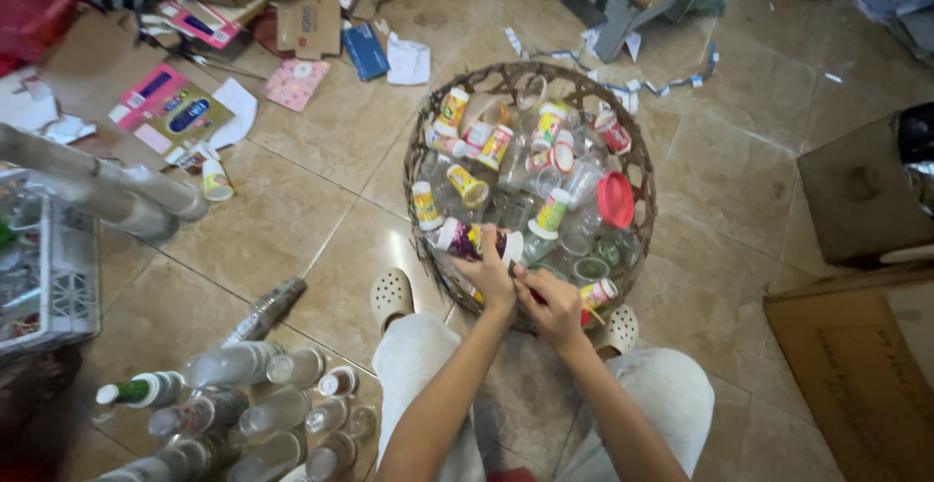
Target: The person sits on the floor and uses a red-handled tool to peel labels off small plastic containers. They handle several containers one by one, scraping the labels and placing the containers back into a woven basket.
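A round woven basket [642,176] stands on the tiled floor in front of my knees, filled with several clear plastic cups and small labelled bottles. My left hand [489,273] grips a purple-labelled plastic bottle [471,241] at the basket's near rim. My right hand [552,304] is closed next to it, touching the same bottle's end; what it pinches is hidden by the fingers. A red lid [615,199] lies among the cups on the right side of the basket.
Several clear bottles [255,414] lie grouped on the floor at lower left. A stack of clear cups [264,313] lies beside them. Torn cardboard and colourful packaging [171,105] litter the upper left. Cardboard boxes [866,365] stand at right. A crate [49,278] is at left.
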